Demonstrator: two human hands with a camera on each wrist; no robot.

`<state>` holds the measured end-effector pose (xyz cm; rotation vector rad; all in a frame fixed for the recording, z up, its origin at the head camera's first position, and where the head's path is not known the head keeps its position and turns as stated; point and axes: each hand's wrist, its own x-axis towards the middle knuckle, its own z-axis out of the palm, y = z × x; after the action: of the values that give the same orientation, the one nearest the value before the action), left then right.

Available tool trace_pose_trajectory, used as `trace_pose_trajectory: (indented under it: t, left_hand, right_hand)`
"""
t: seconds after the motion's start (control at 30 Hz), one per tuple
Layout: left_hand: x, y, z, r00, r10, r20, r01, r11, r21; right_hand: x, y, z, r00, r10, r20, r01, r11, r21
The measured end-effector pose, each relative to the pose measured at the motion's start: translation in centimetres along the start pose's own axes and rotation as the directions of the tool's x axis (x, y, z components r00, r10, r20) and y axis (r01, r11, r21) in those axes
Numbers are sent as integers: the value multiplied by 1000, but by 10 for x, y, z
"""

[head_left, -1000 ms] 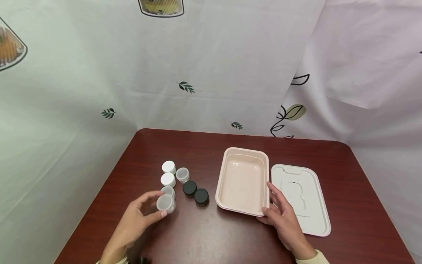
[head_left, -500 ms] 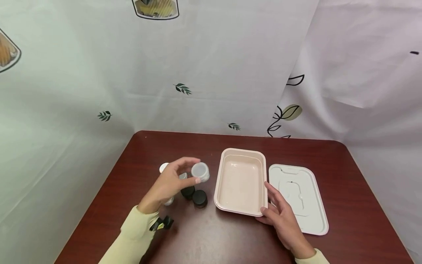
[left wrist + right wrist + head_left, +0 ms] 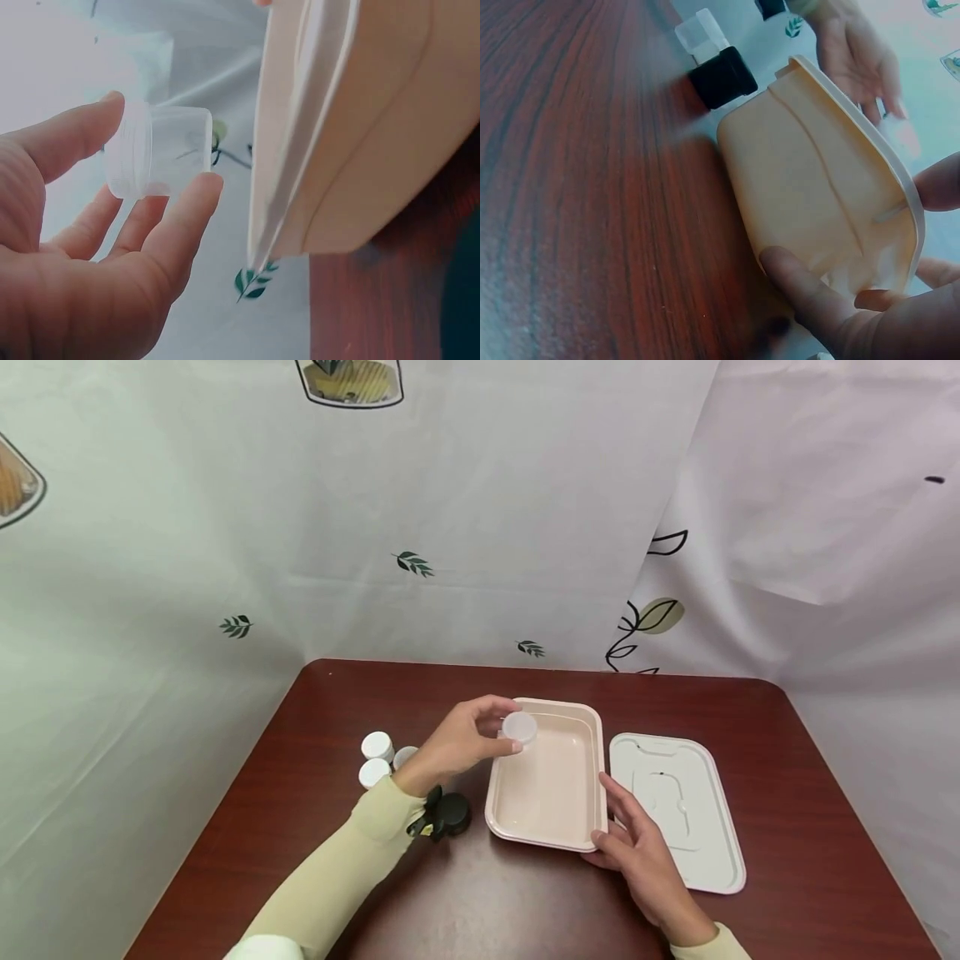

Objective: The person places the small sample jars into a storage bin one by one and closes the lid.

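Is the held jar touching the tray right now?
Apart. The left wrist view shows the cloth through a gap between the held jar and the tray.

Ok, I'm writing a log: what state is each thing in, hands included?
Held jar: clear, capped, upright
Pink box: open, uncovered
White lid: off, flat on the table
White jars: upright
Black jar: upright
Second clear jar: upright, partly hidden
Left hand: pinching the held jar
Right hand: gripping the pink box
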<state>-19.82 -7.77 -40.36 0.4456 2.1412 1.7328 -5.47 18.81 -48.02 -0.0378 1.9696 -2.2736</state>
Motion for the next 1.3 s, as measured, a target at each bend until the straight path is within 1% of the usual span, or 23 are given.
trace_pose_trajectory:
  t: [0.1,0.2,0.3,0.43,0.57,0.67,0.77,0.97,1.1,1.23,1.3]
  left_hand:
    - [12,-1,10,1000,-12,20,12,1000,15]
    - [23,-3,19,999,-15,33,14,999,49]
    - [31,-6,29,999,-3,43,-1,995,97]
    - [39,-11,40,999,10,50,-17,988,154]
    - [44,-15,47,997,21,74,-36,977,209]
    - [48,-15,50,994,40,100,-65,963,262]
    - [53,-14,52,992,44,116,-78,948,308]
    - [63,-16,58,989,23,144,-78,917,391]
    - [66,-18,62,988,2,156,-71,897,437]
    - [67,-21,65,989,-18,145,-57,866,497]
    - [67,-23,66,990,-17,141,-60,850,523]
  right_hand:
    - [0,-1,0,1000,13,-5,-13,1000,-8]
    - [0,-1,0,1000,25,-12,-25,1000,-18]
    - [0,-2,0,1000,27,-11,-28,999,-24]
    - [1,-2,-1,1000,29,0,-29,999,-23]
    - [1,-2,-1,999,39,10,-39,999,-27]
    - [1,-3,-1,999,42,8,-41,999,-32]
    - [1,-3,-2,999,44,4,-44,998,-39]
    - [1,-3,0,998,64,14,-64,997,-48]
    - [0,-4,1,997,71,23,-70,996,-49]
    - [-1,-5,2,997,77,27,-76,996,-50]
    - [-2,-6,2,996,81,30,-79,996,-48]
